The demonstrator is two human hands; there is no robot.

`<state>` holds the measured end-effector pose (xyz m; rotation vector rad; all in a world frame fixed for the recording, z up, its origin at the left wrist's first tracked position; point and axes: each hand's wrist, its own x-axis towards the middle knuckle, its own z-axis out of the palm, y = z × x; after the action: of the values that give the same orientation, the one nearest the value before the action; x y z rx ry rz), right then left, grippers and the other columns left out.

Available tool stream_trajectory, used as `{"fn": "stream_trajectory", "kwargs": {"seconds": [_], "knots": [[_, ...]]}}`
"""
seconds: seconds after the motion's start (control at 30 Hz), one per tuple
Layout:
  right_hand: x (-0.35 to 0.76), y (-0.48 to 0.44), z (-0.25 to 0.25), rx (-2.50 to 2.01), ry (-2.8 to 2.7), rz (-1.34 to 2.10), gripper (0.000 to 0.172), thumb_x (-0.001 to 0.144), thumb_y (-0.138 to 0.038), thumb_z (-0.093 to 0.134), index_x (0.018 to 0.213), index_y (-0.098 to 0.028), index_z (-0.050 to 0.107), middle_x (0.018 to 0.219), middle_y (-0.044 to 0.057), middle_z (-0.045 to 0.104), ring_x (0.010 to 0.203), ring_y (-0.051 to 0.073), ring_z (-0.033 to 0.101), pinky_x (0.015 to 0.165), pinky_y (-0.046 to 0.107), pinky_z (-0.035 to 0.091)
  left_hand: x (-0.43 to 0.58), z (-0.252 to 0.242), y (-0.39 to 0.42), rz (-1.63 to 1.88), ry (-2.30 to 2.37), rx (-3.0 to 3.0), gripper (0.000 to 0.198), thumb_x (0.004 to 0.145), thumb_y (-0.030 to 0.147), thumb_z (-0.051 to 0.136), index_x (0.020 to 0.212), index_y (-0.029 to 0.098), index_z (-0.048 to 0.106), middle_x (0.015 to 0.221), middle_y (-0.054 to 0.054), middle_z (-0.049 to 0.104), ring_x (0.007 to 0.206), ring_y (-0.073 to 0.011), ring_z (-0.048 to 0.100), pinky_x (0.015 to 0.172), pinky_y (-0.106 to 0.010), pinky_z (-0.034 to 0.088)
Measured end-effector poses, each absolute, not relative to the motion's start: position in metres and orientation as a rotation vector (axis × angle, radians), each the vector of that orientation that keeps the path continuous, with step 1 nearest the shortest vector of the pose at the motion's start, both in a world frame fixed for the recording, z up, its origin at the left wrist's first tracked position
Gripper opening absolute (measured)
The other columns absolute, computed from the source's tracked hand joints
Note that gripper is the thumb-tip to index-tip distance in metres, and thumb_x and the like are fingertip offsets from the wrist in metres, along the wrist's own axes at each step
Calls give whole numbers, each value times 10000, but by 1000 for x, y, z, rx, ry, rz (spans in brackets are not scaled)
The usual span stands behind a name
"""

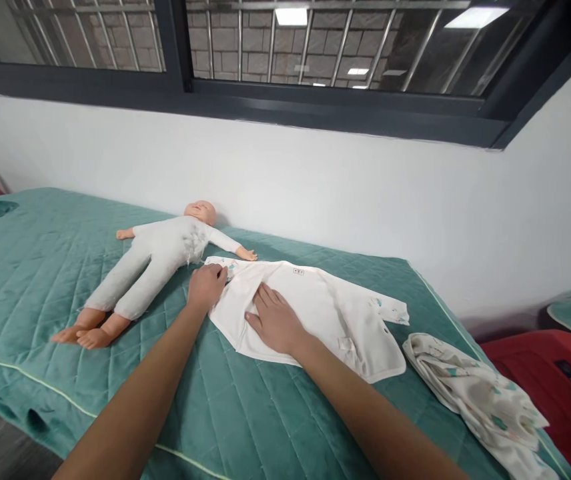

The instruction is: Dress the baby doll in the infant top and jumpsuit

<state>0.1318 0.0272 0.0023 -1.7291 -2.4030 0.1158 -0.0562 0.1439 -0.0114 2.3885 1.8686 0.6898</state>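
A white baby shirt (pixel 310 300) with small printed figures on its sleeves lies spread open on the green quilted cover (pixel 245 413). My left hand (pixel 207 288) is closed at the shirt's left side, by the sleeve, its fingers curled on the cloth. Flat on the inside of the shirt rests my right hand (pixel 278 319), fingers stretched out, beside a raised fold of the front. A baby doll (pixel 165 250) in a white body suit lies on its back to the left, its head toward the wall and one hand close to the shirt's sleeve.
Printed white clothing (pixel 480 393) lies crumpled near the bed's right edge. Beyond that edge stands a red plastic chair (pixel 545 380). A white wall (pixel 315 187) with a dark-framed, barred window (pixel 290 107) runs along the back.
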Motion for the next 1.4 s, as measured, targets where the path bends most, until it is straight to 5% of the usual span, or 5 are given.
{"fn": "stream_trajectory", "kwargs": {"seconds": [0.37,0.63,0.87,1.17,1.4], "knots": [[143,-34,11,-1441,-2529,310,661,1001,-538,255,1520,-132,301,1608,96,226,1502,216,168,1223,437,198,-56,-10,140,756,1863,2343,382,964,373,380,798,178,663,945,-107,722,896,-235,633,702,-316,350],[233,-4,3,-2074,-2125,125,681,991,-505,248,1476,-42,367,1591,169,246,1498,268,176,1214,464,202,-59,-7,132,950,1869,2259,380,969,354,374,710,185,595,805,-76,673,777,-196,578,644,-300,308],[230,15,16,-2010,-2109,232,732,962,-566,300,1495,-65,339,1602,152,236,1496,278,178,1228,450,172,-83,10,111,1094,1734,2237,379,977,378,368,704,195,555,754,-28,629,758,-164,559,681,-279,368],[106,167,61,-1749,-1935,459,619,940,-498,438,1437,-130,408,1511,148,417,1391,290,391,1161,414,290,-207,50,130,1333,1783,2254,281,900,378,501,1066,195,633,1198,-104,609,1160,-279,529,1022,-421,407],[42,284,57,-1770,-1813,584,692,933,-564,400,1441,-96,357,1394,213,531,1273,346,517,1067,477,386,-258,40,171,913,1900,1696,567,854,529,525,1306,187,540,1292,-124,607,1119,-298,608,963,-430,475]]}}
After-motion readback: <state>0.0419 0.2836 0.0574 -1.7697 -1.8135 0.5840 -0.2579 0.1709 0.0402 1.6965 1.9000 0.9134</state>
